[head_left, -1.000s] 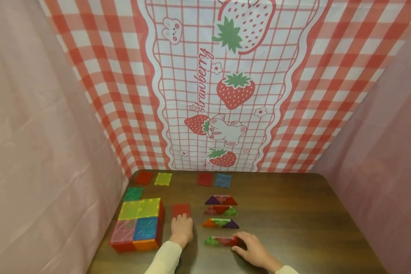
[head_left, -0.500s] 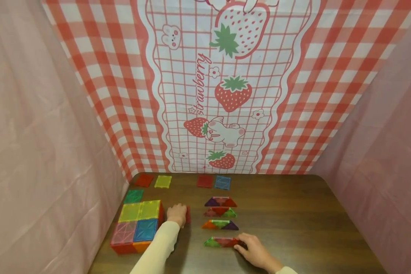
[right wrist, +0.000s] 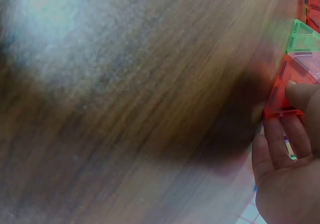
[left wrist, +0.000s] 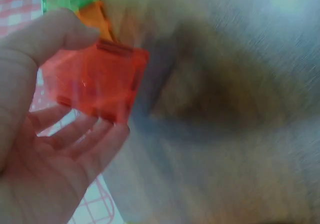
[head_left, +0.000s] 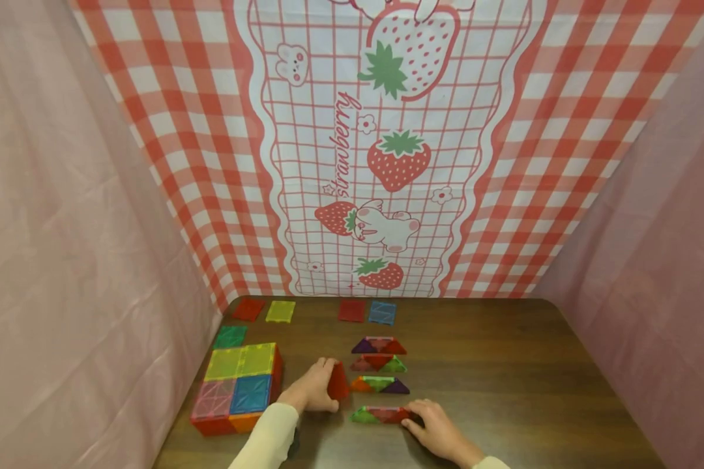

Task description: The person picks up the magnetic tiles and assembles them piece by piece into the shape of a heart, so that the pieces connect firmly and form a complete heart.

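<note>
A red square magnetic tile (left wrist: 95, 78) is pinched by its edges between the thumb and fingers of my left hand (head_left: 313, 385), held tilted above the table, left of the strips. My right hand (head_left: 437, 426) pinches the red triangle tile (right wrist: 290, 91) at the right end of the nearest strip (head_left: 381, 414), which stands on edge and joins green, pink and red triangles. Behind it stand three similar strips: an orange, green and purple one (head_left: 380, 384), a pink, red and green one (head_left: 380, 363), and a purple, pink and red one (head_left: 379, 345).
A box of magnetic tiles (head_left: 243, 384), topped yellow, pink and blue, stands left of my left hand. Flat tiles lie farther back: green (head_left: 231, 337), red (head_left: 249, 310), yellow (head_left: 280, 311), another red (head_left: 351, 311) and blue (head_left: 382, 312). A strawberry-print cloth (head_left: 399, 159) hangs behind the table.
My left hand has picked up the red square tile from the table and brought it right, toward the strips. My right hand has stayed on the nearest strip.
</note>
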A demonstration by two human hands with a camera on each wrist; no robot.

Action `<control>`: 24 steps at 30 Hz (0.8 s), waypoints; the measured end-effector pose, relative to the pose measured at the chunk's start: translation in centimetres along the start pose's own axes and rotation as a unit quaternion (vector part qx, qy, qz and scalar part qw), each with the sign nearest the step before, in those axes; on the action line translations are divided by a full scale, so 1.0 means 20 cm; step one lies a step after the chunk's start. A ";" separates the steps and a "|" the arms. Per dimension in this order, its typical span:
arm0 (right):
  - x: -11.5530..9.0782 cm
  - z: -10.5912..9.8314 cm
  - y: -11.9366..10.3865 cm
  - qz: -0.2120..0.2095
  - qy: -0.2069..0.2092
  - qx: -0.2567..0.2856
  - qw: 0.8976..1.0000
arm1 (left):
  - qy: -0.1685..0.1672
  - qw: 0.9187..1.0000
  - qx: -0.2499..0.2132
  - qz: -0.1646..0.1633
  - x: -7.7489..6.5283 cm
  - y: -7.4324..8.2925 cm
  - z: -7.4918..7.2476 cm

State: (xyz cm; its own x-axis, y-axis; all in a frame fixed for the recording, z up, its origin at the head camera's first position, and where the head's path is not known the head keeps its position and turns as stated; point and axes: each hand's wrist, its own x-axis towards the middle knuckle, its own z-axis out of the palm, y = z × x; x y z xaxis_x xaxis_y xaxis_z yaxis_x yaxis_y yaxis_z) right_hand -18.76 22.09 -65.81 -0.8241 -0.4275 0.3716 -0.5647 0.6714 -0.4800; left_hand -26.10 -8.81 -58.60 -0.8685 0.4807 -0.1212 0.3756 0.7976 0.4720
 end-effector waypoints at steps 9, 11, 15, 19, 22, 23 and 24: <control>0.02 0.00 -0.02 -0.013 -0.003 -0.008 1.000 | -0.032 0.995 -0.074 0.058 -0.04 0.01 0.07; 0.03 0.00 -0.03 -0.018 -0.009 -0.006 1.000 | -0.031 0.995 -0.081 0.054 -0.04 0.01 0.08; 0.03 -0.01 -0.04 -0.010 -0.019 0.000 1.000 | -0.028 0.994 -0.094 0.052 -0.04 0.00 0.09; 0.03 0.00 -0.05 -0.003 -0.018 -0.001 1.000 | -0.025 0.993 -0.106 0.054 -0.04 -0.01 0.09; 0.03 0.02 -0.06 -0.012 -0.015 -0.005 1.000 | -0.025 0.993 -0.107 0.053 -0.04 -0.01 0.10; 0.03 0.02 -0.06 -0.015 -0.015 -0.005 1.000 | -0.026 0.992 -0.108 0.052 -0.04 -0.01 0.10; 0.04 0.03 -0.06 -0.015 -0.018 -0.002 1.000 | -0.028 0.992 -0.108 0.052 -0.04 -0.02 0.10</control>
State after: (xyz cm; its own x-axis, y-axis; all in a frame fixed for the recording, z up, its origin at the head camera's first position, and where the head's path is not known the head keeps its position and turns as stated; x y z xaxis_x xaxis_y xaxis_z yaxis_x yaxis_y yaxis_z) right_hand -18.65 20.61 -65.37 -0.8077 -0.4691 0.3571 -0.5894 0.6601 -0.4658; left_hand -24.91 -8.71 -60.39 -0.8077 0.5798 -0.1070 0.3781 0.6486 0.6606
